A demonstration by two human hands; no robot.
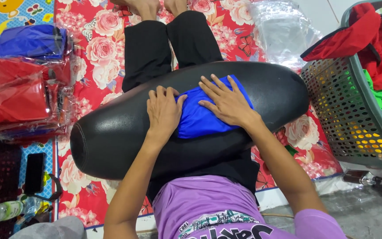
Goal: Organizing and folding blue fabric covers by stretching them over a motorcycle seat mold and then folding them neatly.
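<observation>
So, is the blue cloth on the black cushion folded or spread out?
Folded. The blue cloth lies as a small compact bundle on the black cushion, pressed flat under the left hand and right hand.

A long black padded vinyl seat cushion (111, 137) lies across the person's lap and carries a folded blue fabric piece (197, 121). Beneath, a red floral mat (98, 57) covers the floor, with clear-wrapped red and blue fabric packs (23, 84) at the left.

Smooth blue cloth (200, 118), glossy black cushion (124, 137)
</observation>
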